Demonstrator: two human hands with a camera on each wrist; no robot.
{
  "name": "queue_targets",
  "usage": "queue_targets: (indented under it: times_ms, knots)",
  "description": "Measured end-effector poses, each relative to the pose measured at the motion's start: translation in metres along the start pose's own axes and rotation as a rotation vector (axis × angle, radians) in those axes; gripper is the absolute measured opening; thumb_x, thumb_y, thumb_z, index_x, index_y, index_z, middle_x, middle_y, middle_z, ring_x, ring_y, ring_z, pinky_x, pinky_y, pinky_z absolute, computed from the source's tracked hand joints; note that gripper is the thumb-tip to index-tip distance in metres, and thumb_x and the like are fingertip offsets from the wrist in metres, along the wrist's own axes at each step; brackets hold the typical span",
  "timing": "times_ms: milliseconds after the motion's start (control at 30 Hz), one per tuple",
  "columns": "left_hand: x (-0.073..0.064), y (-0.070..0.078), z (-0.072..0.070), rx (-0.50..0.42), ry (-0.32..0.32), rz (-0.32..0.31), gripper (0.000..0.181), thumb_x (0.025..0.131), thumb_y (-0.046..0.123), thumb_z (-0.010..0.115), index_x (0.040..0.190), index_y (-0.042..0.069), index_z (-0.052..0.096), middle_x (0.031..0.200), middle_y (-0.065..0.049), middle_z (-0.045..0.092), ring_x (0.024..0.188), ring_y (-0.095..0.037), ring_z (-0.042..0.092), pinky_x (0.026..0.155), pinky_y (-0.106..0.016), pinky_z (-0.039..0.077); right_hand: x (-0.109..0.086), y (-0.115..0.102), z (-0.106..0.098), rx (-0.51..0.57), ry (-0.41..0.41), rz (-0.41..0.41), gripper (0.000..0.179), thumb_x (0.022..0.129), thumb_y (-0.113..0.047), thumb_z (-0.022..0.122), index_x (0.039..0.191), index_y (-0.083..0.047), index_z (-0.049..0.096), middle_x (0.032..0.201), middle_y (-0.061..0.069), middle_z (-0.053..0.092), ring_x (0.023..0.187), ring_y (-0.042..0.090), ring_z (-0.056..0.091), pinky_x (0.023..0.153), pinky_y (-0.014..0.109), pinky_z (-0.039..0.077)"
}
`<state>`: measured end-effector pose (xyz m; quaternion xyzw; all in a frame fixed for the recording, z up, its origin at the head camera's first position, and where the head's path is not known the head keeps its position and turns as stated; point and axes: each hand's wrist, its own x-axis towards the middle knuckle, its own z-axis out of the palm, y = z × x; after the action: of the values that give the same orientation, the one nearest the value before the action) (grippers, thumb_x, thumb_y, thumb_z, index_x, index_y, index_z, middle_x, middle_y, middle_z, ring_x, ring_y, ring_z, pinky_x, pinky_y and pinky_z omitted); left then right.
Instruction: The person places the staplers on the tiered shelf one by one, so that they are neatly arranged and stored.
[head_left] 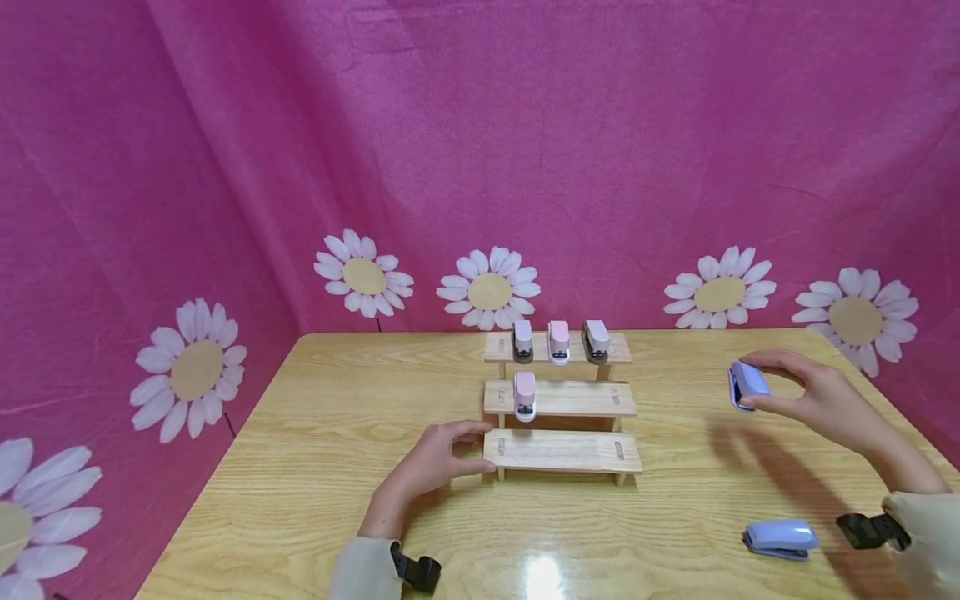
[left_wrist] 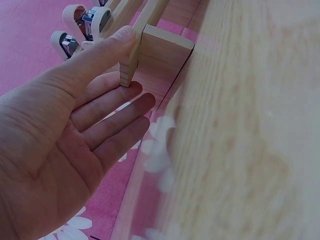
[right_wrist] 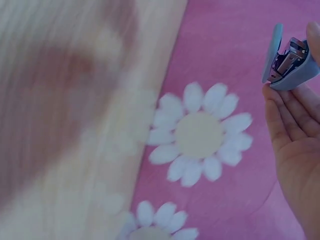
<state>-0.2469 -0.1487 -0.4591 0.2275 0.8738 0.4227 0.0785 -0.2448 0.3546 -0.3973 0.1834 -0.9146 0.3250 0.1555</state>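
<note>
My right hand (head_left: 828,406) pinches a small lavender-blue stapler (head_left: 750,385) between thumb and fingers, raised over the right side of the table. The right wrist view shows this stapler (right_wrist: 292,60) with its metal inner part exposed. At the left end of a three-step wooden stand (head_left: 562,451), my left hand (head_left: 435,457) grips the lowest step, thumb at its front corner and fingers towards the back. A pink stapler (head_left: 525,395) stands on the left of the middle step. On the top step are a grey-white stapler (head_left: 522,340), a pink one (head_left: 558,341) and another grey-white one (head_left: 596,340).
Another lavender-blue stapler (head_left: 780,538) lies on the wooden table (head_left: 322,433) at the front right, below my right hand. Behind and to the sides hangs a magenta cloth (head_left: 570,167) with white daisies, meeting the table's back edge.
</note>
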Motion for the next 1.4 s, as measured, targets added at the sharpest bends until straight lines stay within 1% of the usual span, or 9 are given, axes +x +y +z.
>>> queue_targets:
  times_ms: [133, 333, 433, 533, 700, 900, 1000, 1267, 1400]
  knots:
    - [0.000, 0.000, 0.000, 0.008, -0.008, -0.009, 0.058, 0.082, 0.037, 0.078, 0.132, 0.013, 0.061, 0.133, -0.007, 0.064, 0.124, -0.024, 0.061, 0.111, -0.046, 0.046, 0.007, -0.023, 0.006, 0.009, 0.052, -0.061, 0.055, 0.073, -0.007, 0.085, 0.124, -0.009, 0.064, 0.117, -0.036, 0.052, 0.109, -0.027, 0.043, 0.088, -0.009, 0.030]
    - [0.000, 0.000, 0.000, 0.011, -0.007, -0.003, 0.058, 0.082, 0.037, 0.078, 0.132, 0.013, 0.062, 0.133, -0.007, 0.065, 0.123, -0.023, 0.062, 0.110, -0.045, 0.047, 0.019, -0.048, 0.013, -0.045, 0.093, -0.171, 0.059, 0.067, -0.008, 0.089, 0.121, -0.012, 0.066, 0.117, -0.032, 0.055, 0.109, -0.026, 0.044, 0.090, -0.008, 0.029]
    - [0.000, 0.001, -0.001, 0.010, -0.004, 0.003, 0.058, 0.082, 0.036, 0.078, 0.132, 0.013, 0.062, 0.133, -0.008, 0.065, 0.122, -0.024, 0.062, 0.110, -0.044, 0.047, 0.023, -0.059, 0.018, -0.053, 0.098, -0.199, 0.061, 0.065, -0.009, 0.090, 0.121, -0.013, 0.067, 0.118, -0.023, 0.061, 0.109, -0.025, 0.045, 0.090, -0.007, 0.030]
    - [0.000, 0.001, -0.001, 0.011, -0.005, 0.002, 0.058, 0.082, 0.036, 0.078, 0.132, 0.013, 0.061, 0.133, -0.008, 0.064, 0.122, -0.024, 0.062, 0.110, -0.044, 0.047, 0.027, -0.069, 0.024, -0.054, 0.101, -0.213, 0.062, 0.064, -0.009, 0.090, 0.121, -0.013, 0.067, 0.116, -0.009, 0.067, 0.109, -0.024, 0.045, 0.090, -0.005, 0.033]
    - [0.000, 0.001, -0.002, 0.012, -0.005, 0.009, 0.058, 0.082, 0.036, 0.078, 0.133, 0.012, 0.061, 0.134, -0.007, 0.064, 0.123, -0.024, 0.062, 0.110, -0.044, 0.047, 0.033, -0.082, 0.036, -0.064, 0.090, -0.255, 0.061, 0.063, -0.009, 0.091, 0.120, -0.013, 0.067, 0.115, 0.006, 0.070, 0.111, -0.023, 0.045, 0.090, -0.003, 0.036]
    - [0.000, 0.001, -0.002, 0.011, -0.006, 0.002, 0.059, 0.082, 0.037, 0.078, 0.133, 0.012, 0.061, 0.135, -0.007, 0.064, 0.124, -0.023, 0.061, 0.110, -0.043, 0.047, 0.041, -0.095, 0.049, -0.054, 0.070, -0.352, 0.060, 0.062, -0.010, 0.091, 0.118, -0.008, 0.067, 0.112, 0.008, 0.071, 0.111, -0.018, 0.048, 0.095, -0.003, 0.035]
    - [0.000, 0.001, -0.002, 0.011, -0.004, -0.003, 0.059, 0.082, 0.037, 0.078, 0.133, 0.013, 0.061, 0.135, -0.007, 0.063, 0.124, -0.023, 0.061, 0.110, -0.043, 0.047, 0.043, -0.100, 0.056, -0.038, 0.052, -0.378, 0.059, 0.063, -0.011, 0.090, 0.118, -0.009, 0.067, 0.112, 0.007, 0.071, 0.110, -0.015, 0.051, 0.095, -0.002, 0.036]
    - [-0.001, 0.002, -0.002, 0.008, -0.002, -0.002, 0.058, 0.082, 0.035, 0.078, 0.133, 0.013, 0.061, 0.134, -0.007, 0.064, 0.124, -0.024, 0.061, 0.110, -0.043, 0.048, 0.048, -0.108, 0.073, -0.039, 0.005, -0.368, 0.057, 0.066, -0.014, 0.089, 0.118, -0.009, 0.067, 0.112, 0.004, 0.072, 0.107, 0.003, 0.062, 0.094, 0.001, 0.040]
    - [-0.001, 0.002, -0.002, 0.016, -0.002, -0.001, 0.059, 0.082, 0.037, 0.078, 0.133, 0.013, 0.061, 0.135, -0.007, 0.064, 0.124, -0.024, 0.061, 0.110, -0.043, 0.047, 0.051, -0.114, 0.080, -0.050, -0.021, -0.349, 0.056, 0.069, -0.017, 0.088, 0.120, -0.008, 0.066, 0.115, 0.003, 0.071, 0.107, 0.012, 0.064, 0.094, 0.012, 0.049]
